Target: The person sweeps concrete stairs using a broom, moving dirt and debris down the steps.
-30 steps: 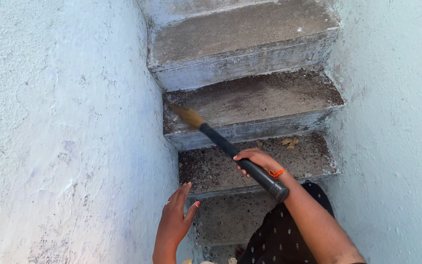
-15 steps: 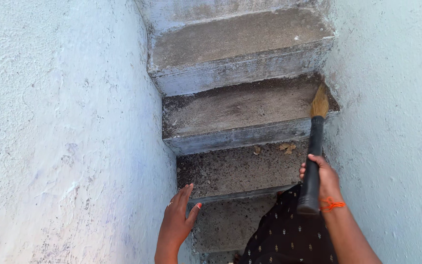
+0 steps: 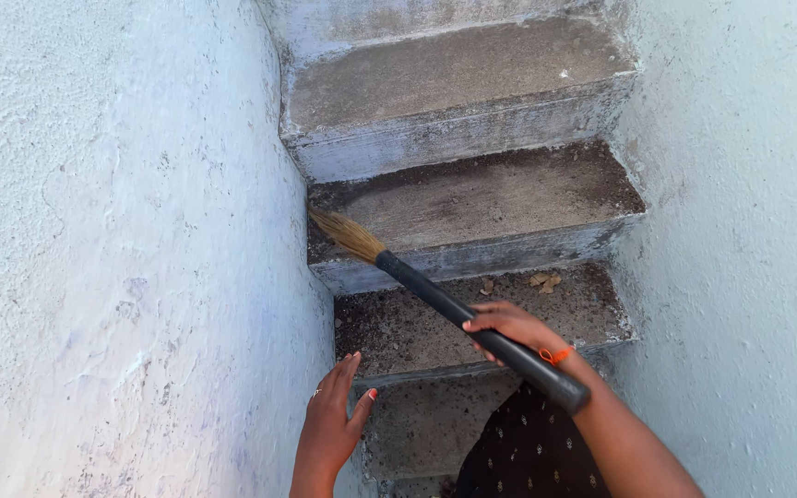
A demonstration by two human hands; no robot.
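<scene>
Your short broom with the black cylindrical handle and tan straw bristles (image 3: 435, 297) lies on a diagonal across the stairwell, bristle tip up and to the left, touching the inner left corner of the dusty grey concrete step (image 3: 481, 207), handle butt down and to the right above your lap. Bristles are short in view and slightly blurred; you cannot tell how much of the tuft is pressed against the tread. Your right hand (image 3: 514, 329) is wrapped firmly round the handle's lower half, fingers curled over the top, thumb hidden beneath; a thin orange thread band (image 3: 557, 354) sits at the wrist. Forearm runs out of frame at bottom right. Your left hand (image 3: 334, 420) is flat and spread, fingers apart, palm against the rough pale blue plastered wall on the left (image 3: 122, 249), holding nothing; a ring shows on one finger and a reddish nail on the thumb; the wrist is cut off at the bottom edge. Hands are well apart. Below the broom, the nearer lower step (image 3: 398, 332) carries dark grit and a few dry brown leaf scraps (image 3: 542, 280) near its back right. Another, cleaner step (image 3: 454, 78) sits above, its top cropped. The right wall (image 3: 749, 231) is the same pale plaster. Dark fabric with small pale dots (image 3: 532, 452) covers your lap at bottom centre, partly cut off.
</scene>
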